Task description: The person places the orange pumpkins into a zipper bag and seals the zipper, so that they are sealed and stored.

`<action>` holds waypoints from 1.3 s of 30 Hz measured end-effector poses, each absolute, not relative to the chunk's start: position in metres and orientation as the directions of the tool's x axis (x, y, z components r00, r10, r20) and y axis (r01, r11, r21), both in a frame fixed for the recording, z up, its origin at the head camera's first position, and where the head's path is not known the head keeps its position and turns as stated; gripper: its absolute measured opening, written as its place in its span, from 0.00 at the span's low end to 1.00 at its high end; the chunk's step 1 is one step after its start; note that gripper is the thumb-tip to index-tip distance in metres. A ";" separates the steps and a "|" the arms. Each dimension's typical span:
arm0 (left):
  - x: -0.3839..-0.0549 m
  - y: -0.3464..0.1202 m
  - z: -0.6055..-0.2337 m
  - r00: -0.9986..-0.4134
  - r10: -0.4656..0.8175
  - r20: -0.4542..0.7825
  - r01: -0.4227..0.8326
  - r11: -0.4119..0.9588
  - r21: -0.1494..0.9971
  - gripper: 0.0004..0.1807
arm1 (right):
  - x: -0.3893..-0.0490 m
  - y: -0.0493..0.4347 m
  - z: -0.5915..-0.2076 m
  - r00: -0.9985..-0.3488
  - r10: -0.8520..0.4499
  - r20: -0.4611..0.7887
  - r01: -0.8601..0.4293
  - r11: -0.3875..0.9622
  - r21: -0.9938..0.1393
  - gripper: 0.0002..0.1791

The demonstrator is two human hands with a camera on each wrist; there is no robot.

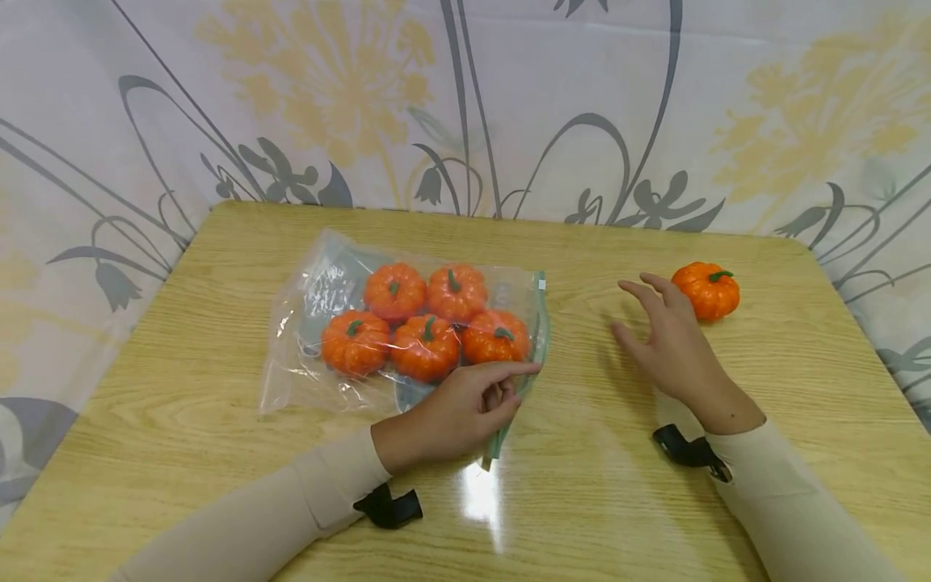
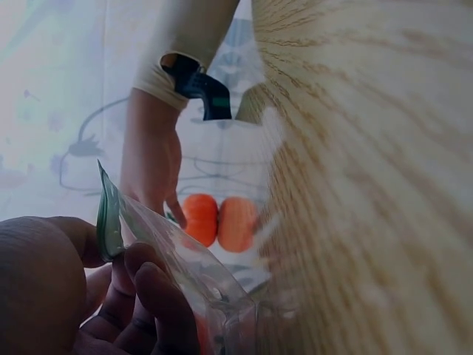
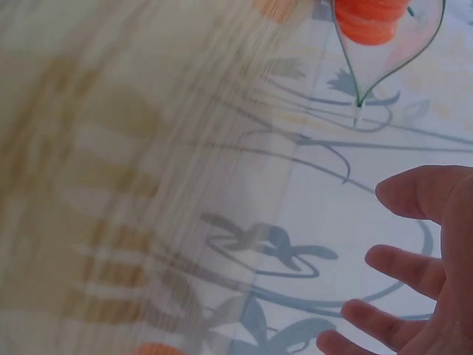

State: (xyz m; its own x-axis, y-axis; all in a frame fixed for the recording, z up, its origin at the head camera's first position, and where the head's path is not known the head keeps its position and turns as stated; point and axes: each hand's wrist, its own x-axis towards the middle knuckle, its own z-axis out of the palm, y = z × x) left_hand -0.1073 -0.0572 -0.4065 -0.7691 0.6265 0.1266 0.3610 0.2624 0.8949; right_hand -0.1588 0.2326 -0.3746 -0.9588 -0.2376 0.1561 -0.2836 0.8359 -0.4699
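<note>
A clear zip bag (image 1: 291, 356) with a green-edged mouth lies on the table, several small orange toy pumpkins (image 1: 425, 347) inside it. At the near end of that mouth, my left hand (image 1: 451, 416) pinches the green edge (image 2: 111, 225) between thumb and fingers. The mouth gapes in the right wrist view, its green rim (image 3: 347, 63) spread around a pumpkin. My right hand (image 1: 676, 352) is above the table on the right, fingers spread and holding nothing. Just beyond it sits a single orange pumpkin (image 1: 707, 291) with a green stem, outside the bag.
The glossy wood-grain table (image 1: 582, 501) reflects light and objects. A patterned cloth (image 1: 509, 105) with grey and yellow flowers hangs behind the table's back edge and along its sides. Each wrist carries a black strap mount (image 1: 687, 447).
</note>
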 end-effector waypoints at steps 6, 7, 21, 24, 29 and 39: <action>-0.107 -0.057 -0.405 -0.770 0.626 0.123 0.361 0.268 0.893 0.24 | -0.161 0.237 -0.375 -0.957 -0.234 0.175 -0.290 0.825 -0.486 0.31; -0.107 -0.057 -0.405 -0.770 0.626 0.123 0.360 0.268 0.894 0.24 | -0.161 0.237 -0.375 -0.957 -0.232 0.176 -0.290 0.825 -0.486 0.31; -0.107 -0.056 -0.404 -0.772 0.628 0.101 0.349 0.285 0.893 0.24 | -0.166 0.247 -0.374 -0.958 -0.171 0.231 -0.263 0.844 -0.468 0.29; -0.107 -0.056 -0.403 -0.770 0.628 0.109 0.354 0.279 0.893 0.24 | -0.167 0.250 -0.372 -0.956 -0.133 0.262 -0.251 0.833 -0.494 0.28; -0.107 -0.057 -0.403 -0.770 0.629 0.107 0.353 0.281 0.893 0.24 | -0.169 0.253 -0.372 -0.949 -0.032 0.314 -0.209 0.808 -0.551 0.24; -0.107 -0.057 -0.406 -0.773 0.625 0.105 0.355 0.289 0.889 0.24 | -0.172 0.269 -0.371 -0.963 0.057 0.263 -0.108 0.815 -0.570 0.33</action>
